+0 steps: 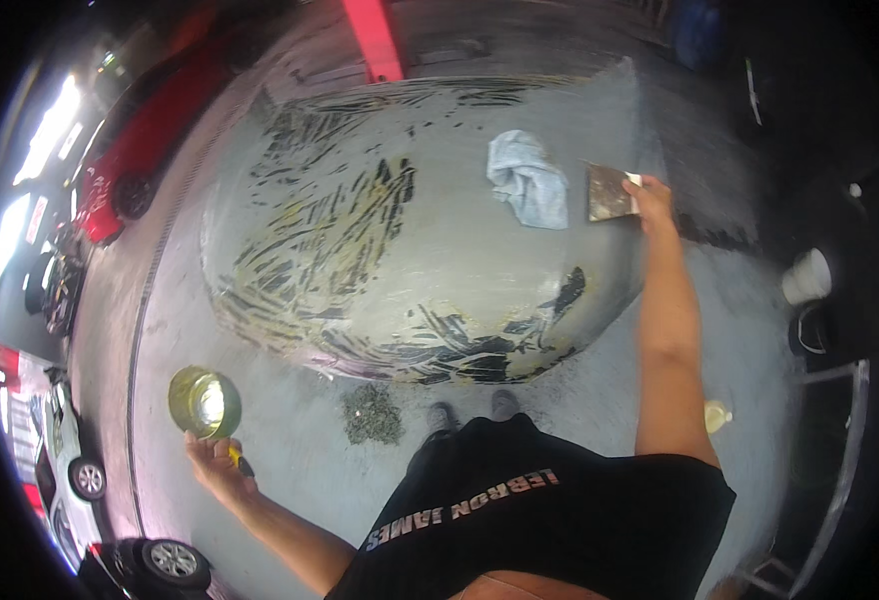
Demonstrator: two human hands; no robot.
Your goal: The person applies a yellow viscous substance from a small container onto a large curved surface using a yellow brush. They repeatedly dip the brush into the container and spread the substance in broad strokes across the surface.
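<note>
A grey-green car hood [480, 270] lies before me, marked with dark and yellowish streaks at its left and along the near edge. My right hand [652, 200] grips a flat, square brown scraper [610, 194] by its pale edge, over the hood's right side. Left of it lies a crumpled light blue cloth [528, 180] on the hood. Out to the left, my left hand [222, 470] is closed at the near side of a round yellow-green pot [184, 402]. A yellow-and-black handle [241, 460] also shows in that hand; its other end is hidden.
Greenish-grey scrapings [371, 414] lie on the floor [300, 420] by my shoes [442, 415]. A red post [372, 40] stands beyond the hood. A white bucket [808, 277] and metal frame [850, 430] are at right. Parked cars, including a red car [155, 125], line the left.
</note>
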